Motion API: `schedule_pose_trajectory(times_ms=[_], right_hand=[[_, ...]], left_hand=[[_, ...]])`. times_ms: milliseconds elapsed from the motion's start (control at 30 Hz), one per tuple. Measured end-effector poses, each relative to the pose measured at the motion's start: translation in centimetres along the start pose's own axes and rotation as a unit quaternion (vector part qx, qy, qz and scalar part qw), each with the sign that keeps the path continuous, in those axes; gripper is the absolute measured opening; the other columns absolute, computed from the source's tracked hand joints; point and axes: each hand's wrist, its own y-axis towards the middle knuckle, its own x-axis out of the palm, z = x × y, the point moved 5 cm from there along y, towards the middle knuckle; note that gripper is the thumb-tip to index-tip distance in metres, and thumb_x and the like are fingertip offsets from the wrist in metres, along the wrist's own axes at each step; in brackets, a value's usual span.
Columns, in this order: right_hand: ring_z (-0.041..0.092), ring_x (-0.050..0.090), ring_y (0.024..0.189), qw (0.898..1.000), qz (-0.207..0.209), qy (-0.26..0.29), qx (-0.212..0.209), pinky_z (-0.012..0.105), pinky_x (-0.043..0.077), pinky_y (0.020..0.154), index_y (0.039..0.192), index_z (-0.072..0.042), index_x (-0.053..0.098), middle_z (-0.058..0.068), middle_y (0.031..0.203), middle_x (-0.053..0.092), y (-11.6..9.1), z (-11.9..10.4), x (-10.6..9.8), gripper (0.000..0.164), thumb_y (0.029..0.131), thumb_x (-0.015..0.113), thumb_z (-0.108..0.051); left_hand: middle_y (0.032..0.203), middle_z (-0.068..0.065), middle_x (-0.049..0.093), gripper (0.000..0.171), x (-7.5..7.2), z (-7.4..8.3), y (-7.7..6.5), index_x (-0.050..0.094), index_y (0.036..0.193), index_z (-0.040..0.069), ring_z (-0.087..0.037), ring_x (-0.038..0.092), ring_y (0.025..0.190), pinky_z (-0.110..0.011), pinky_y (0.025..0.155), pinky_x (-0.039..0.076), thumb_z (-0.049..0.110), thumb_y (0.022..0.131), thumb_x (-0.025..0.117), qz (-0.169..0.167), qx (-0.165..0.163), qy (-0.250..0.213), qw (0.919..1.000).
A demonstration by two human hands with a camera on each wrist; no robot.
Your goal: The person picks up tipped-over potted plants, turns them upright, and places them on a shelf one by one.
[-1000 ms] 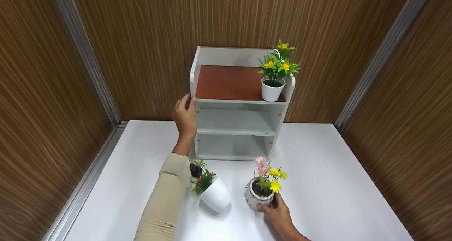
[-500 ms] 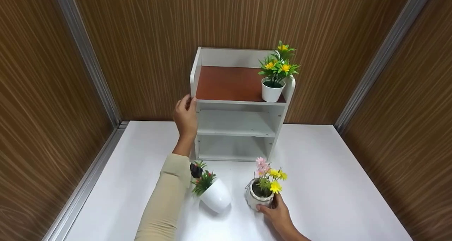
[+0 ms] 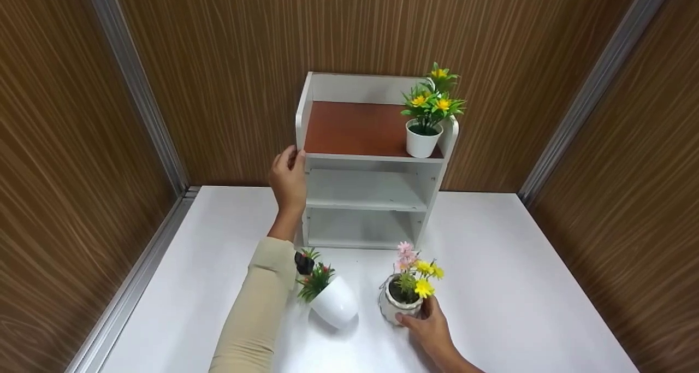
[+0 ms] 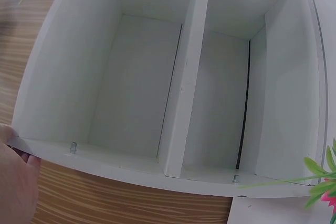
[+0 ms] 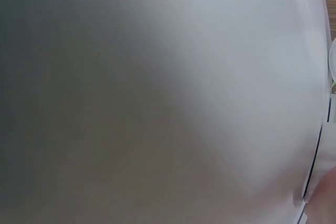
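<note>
A white shelf unit (image 3: 365,203) with a red-brown top board stands against the back wall. My left hand (image 3: 288,179) grips the front edge of its left side panel, just below the top; the left wrist view has that hand (image 4: 18,179) at the panel's corner. My right hand (image 3: 431,329) holds a pale round flowerpot (image 3: 396,309) with pink and yellow flowers, thumb in front and fingers at its right side. This pot is on the table before the shelf. The right wrist view is mostly a blurred pale surface, with a bit of hand (image 5: 323,203) at its corner.
A white pot (image 3: 336,305) with red-flowered greenery leans leftward on the table (image 3: 519,285), beside my left forearm. On the top board's right end stands a white pot (image 3: 421,143) with yellow flowers. Wood-patterned walls (image 3: 229,78) enclose the table at back and sides.
</note>
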Motion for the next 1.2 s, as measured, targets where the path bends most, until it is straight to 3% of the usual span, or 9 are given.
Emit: schedule_pose_trajectory(times_ms=[167,367,600,933,1200], right_hand=[[0.044,0.033,0.146,1.000,0.004,-0.012,0.002,0.049,0.026,0.121,0.145,0.010,0.033,0.032,0.153,0.039,0.0,-0.5,0.0,0.092,0.077,0.089,-0.016],[0.047,0.026,0.148,0.999,-0.003,-0.033,0.021,0.051,0.028,0.120,0.153,0.011,0.023,0.033,0.159,0.027,0.2,-0.8,0.0,0.104,0.080,0.087,-0.026],[0.044,0.036,0.145,0.999,0.013,-0.048,0.014,0.048,0.036,0.116,0.152,0.007,0.033,0.029,0.155,0.038,0.1,-1.2,-0.3,0.099,0.078,0.088,-0.029],[0.042,0.035,0.146,0.999,0.023,-0.014,0.022,0.041,0.037,0.115,0.152,0.005,0.032,0.026,0.157,0.036,0.4,-1.9,-0.6,0.099,0.078,0.089,-0.027],[0.039,0.036,0.146,0.999,0.034,-0.008,-0.009,0.043,0.034,0.118,0.153,0.004,0.033,0.024,0.157,0.038,0.6,-4.2,-0.8,0.097,0.078,0.088,-0.026]], left_hand=[[0.116,-0.011,0.067,0.034,0.0,0.0,0.0,0.066,0.128,0.002,-0.018,0.064,0.104,-0.031,0.089,0.056,0.023,0.101,0.063,-0.002,-0.003,-0.003,1.0000],[0.118,-0.011,0.067,0.035,0.1,0.0,-0.1,0.065,0.129,0.003,-0.019,0.065,0.106,-0.030,0.091,0.056,0.025,0.102,0.062,-0.005,-0.007,-0.006,0.9999],[0.117,-0.011,0.067,0.034,0.0,0.0,-0.1,0.066,0.128,0.003,-0.018,0.065,0.105,-0.031,0.090,0.056,0.024,0.102,0.062,-0.004,-0.005,-0.009,0.9999],[0.116,-0.009,0.067,0.033,0.0,0.0,-0.1,0.066,0.128,0.004,-0.017,0.064,0.104,-0.030,0.089,0.056,0.023,0.102,0.062,-0.004,0.004,-0.013,0.9999],[0.113,-0.010,0.067,0.032,-0.1,0.1,-0.2,0.066,0.127,0.003,-0.017,0.064,0.101,-0.031,0.087,0.056,0.023,0.102,0.062,-0.007,0.012,-0.003,0.9999]])
